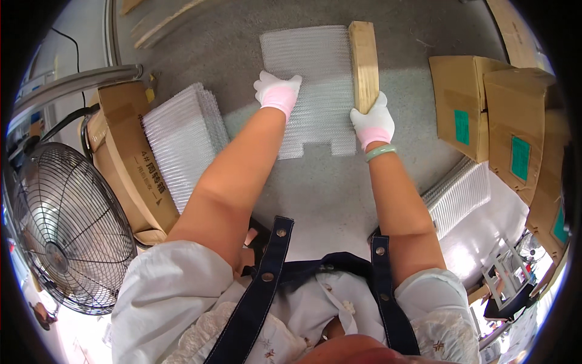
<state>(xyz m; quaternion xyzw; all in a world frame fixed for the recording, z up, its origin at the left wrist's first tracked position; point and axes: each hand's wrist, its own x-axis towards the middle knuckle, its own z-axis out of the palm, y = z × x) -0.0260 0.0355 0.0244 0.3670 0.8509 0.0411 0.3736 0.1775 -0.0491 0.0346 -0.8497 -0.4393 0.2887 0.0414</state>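
A silvery mesh sheet (318,79) with a square notch in its near edge lies flat in front of me; I cannot tell whether more sheets are beneath it. My left hand (277,94), in a white and pink glove, rests across its left edge with the fingers curled in and the thumb toward the middle. My right hand (373,123), gloved alike, grips the near end of a wooden block (364,60). That long, pale block lies along the sheet's right edge, pointing away from me.
To the left, a stack of mesh sheets (185,136) leans by a cardboard box (130,158), with a black fan (66,227) nearer. Cardboard boxes (458,103) with green labels line the right. Below them lies another mesh stack (464,191). Wooden boards (173,21) lie at far left.
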